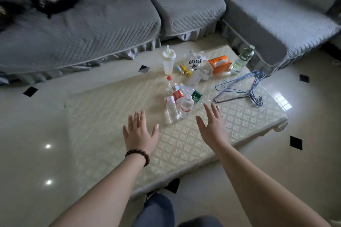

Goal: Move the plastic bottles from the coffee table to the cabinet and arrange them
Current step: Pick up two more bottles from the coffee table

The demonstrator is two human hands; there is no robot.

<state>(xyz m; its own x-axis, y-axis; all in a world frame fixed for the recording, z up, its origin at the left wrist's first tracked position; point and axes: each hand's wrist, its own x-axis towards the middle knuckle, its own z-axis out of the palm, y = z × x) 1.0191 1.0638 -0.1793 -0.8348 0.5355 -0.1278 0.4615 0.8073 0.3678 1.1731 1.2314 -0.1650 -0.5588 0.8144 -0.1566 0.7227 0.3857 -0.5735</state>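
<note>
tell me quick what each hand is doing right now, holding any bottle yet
Left hand: open, fingers spread, holding nothing.
Right hand: open, fingers spread, holding nothing, just short of the plastic bottles.

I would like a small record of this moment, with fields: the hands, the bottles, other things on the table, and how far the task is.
left hand: open, fingers spread, above the coffee table, holds nothing
right hand: open, fingers spread, holds nothing
bottle cluster: clear plastic bottles lying together mid-table, just beyond both hands
green-capped bottle: upright at the far right corner
other items: cup with straw, orange tissue box, blue wire hangers
cabinet: not in view
task state: no bottle picked up yet
</note>
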